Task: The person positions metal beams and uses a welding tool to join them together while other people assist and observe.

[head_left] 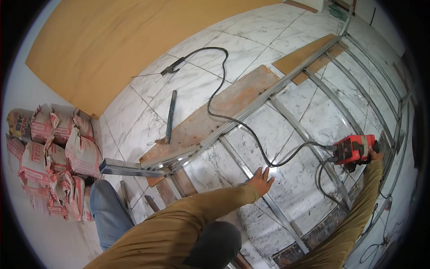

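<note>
Right of the picture, the right hand (376, 155) curls its partly hidden fingers around the red welding machine (354, 150), probably steadying it; lower centre, the left hand (261, 183) spreads empty by the metal frame (291, 119).

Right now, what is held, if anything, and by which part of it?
The right hand holds the red machine at its right end, exact grip unclear; the left hand holds nothing.
</note>
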`<control>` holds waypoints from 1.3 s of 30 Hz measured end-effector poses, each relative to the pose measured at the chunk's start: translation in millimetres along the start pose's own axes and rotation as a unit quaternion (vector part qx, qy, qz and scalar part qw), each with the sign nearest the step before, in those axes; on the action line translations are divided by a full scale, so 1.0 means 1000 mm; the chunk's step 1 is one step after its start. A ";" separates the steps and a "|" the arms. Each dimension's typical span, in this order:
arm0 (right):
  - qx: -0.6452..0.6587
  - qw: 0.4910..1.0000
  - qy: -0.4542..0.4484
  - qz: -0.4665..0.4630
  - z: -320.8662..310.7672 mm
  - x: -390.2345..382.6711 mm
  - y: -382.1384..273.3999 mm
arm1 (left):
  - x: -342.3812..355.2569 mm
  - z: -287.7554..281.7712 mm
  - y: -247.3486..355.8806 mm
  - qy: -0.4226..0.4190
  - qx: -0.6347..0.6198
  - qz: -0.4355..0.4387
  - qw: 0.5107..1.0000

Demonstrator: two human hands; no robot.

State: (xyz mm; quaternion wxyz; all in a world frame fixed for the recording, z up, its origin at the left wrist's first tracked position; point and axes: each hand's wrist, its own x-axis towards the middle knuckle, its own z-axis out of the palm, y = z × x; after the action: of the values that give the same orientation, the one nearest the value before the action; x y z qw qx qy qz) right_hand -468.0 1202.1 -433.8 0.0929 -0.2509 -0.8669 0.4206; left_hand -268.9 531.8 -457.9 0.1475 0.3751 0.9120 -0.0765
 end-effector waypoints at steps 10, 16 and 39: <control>-0.368 0.916 0.159 -0.025 0.083 -0.102 -0.101 | 0.003 0.037 0.001 0.005 -0.027 -0.082 0.996; -0.229 0.933 -0.074 -0.269 0.218 -0.294 -0.295 | -0.034 0.004 0.004 0.134 -0.142 -0.036 0.980; -0.441 0.749 -0.089 -0.487 0.307 -0.631 -0.865 | -0.517 0.191 -0.700 0.073 -0.294 -0.631 0.714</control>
State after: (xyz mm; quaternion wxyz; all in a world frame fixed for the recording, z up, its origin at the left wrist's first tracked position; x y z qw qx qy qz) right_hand -349.9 218.7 75.6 0.0863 0.2306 -0.9650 -0.0905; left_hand -374.3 -352.3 -449.1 0.1010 -0.3457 0.9212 0.1472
